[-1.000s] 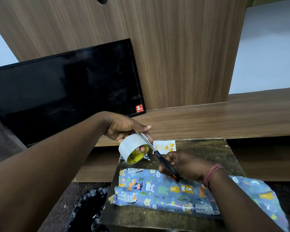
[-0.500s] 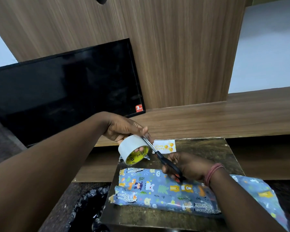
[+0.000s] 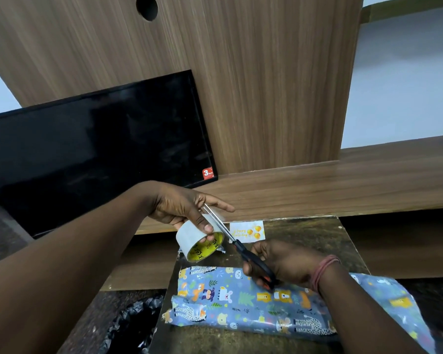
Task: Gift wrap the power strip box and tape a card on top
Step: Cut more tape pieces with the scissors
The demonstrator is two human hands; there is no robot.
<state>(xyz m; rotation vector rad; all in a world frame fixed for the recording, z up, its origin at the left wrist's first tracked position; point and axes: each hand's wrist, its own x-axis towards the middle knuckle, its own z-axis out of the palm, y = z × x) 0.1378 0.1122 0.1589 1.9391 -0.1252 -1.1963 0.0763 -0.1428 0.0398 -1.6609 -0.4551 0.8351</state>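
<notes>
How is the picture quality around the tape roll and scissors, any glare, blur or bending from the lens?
Head view: the white tape roll with yellow core and black-handled scissors look sharp; wide-angle bending curves the wooden shelf edge; soft glare on the dark glossy board; the black screen shows only faint reflections.

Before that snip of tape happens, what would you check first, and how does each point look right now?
1. Tape roll held firmly by the left hand: ok.
2. Scissors gripped by the right hand: ok.
3. Blades reach the pulled tape strip beside the roll: ok, though the strip itself is hard to see.
4. Left fingers clear of the blades: cannot tell; the blades pass close under them.
5. Card within reach, lying flat beyond the wrapped box: ok.
6. Card already on top of the box: not ok; it lies on the board.
</notes>
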